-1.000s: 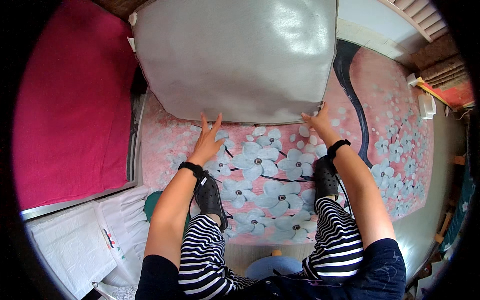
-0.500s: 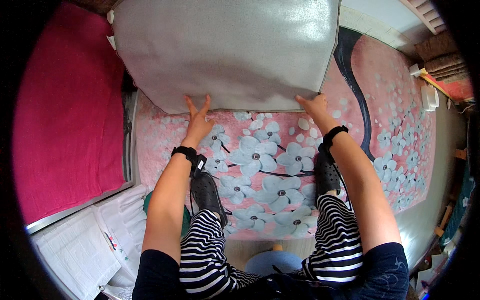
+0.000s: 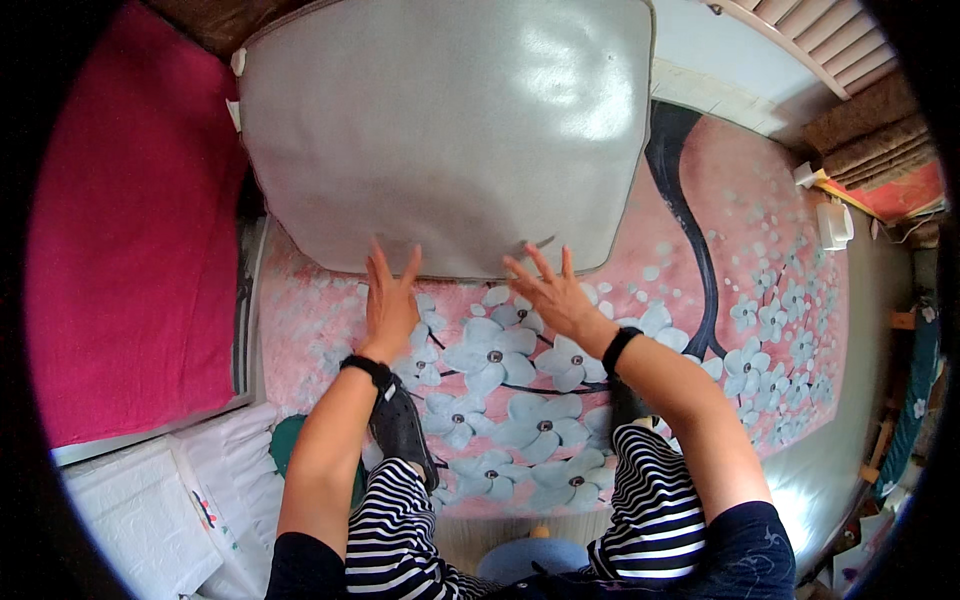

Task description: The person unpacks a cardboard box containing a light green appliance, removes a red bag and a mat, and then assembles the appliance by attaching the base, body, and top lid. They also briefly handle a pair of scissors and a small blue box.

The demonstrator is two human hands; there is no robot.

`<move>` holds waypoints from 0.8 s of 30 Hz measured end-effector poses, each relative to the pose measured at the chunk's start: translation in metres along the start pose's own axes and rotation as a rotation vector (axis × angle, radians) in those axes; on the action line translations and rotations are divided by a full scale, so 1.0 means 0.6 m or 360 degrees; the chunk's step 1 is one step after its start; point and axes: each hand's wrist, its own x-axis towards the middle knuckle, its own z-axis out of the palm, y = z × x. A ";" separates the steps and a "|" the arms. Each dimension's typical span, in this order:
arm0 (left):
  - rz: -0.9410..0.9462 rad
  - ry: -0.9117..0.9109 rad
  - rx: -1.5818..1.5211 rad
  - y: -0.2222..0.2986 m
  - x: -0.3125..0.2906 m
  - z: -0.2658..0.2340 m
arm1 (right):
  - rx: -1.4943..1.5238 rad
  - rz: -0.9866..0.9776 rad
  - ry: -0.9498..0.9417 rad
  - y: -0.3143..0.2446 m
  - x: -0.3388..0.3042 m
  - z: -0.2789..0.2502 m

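Note:
A large grey mat [image 3: 440,140] with a darker bound edge fills the upper middle, over a pink rug [image 3: 640,280] patterned with pale blue flowers. At the mat's near edge, my left hand [image 3: 392,315] has its fingers stretched apart, tips over the grey surface. To its right, my right hand [image 3: 555,295] is spread too, its fingertips over the same edge, near a small dark streak on the mat. Neither hand grips anything; whether the fingertips press on the mat, I cannot tell. Black bands circle both wrists.
A crimson cloth [image 3: 140,260] covers a raised surface on the left, with white ruffled fabric [image 3: 225,460] below it. My feet, in black clogs [image 3: 400,425], stand on the rug. Behind me is a blue round stool [image 3: 535,560]. Brown folded cloth [image 3: 870,140] lies at right.
My right hand has left the mat's near right corner, moved left and spread its fingers. The left hand stays near the edge, with its fingers still apart. The mat appears lower in view.

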 end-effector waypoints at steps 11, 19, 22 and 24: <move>-0.0229 -0.0254 -0.0098 -0.039 0.086 -0.007 | -0.0052 0.0250 -0.0082 0.046 0.067 -0.015; -0.0160 -0.0147 -0.0347 -0.035 0.034 -0.028 | 0.0047 0.0116 -0.0009 0.029 0.028 -0.010; -0.0174 -0.0156 -0.0412 -0.022 0.021 -0.034 | 0.0089 0.0062 0.0007 0.010 0.015 0.003; -0.0196 -0.0178 -0.0421 -0.017 0.005 -0.030 | 0.0122 0.0013 0.0027 -0.004 0.007 0.011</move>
